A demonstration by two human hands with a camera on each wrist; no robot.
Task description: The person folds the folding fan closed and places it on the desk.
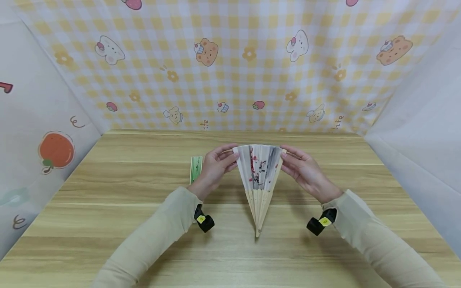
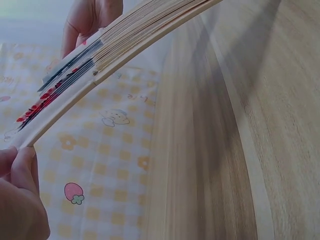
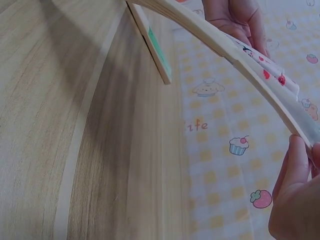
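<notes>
A folding fan [image 1: 257,170] with pale wooden ribs is partly spread above the table, its pivot end pointing toward me. Its leaf is white and grey with red blossom prints. My left hand [image 1: 217,165] pinches the outer corner of the left guard stick between thumb and fingers. On the opposite side, my right hand [image 1: 306,172] pinches the right guard's top corner. Both wrist views show the fan edge-on, with the left hand [image 2: 22,195] and the right hand [image 3: 300,190] each gripping its own end.
A flat green box [image 1: 196,169] with dark writing lies on the wooden table [image 1: 108,200], partly hidden behind my left hand and forearm. Behind the table hangs a yellow checked cloth [image 1: 230,80] with cartoon prints. Pale cloth walls stand at both sides.
</notes>
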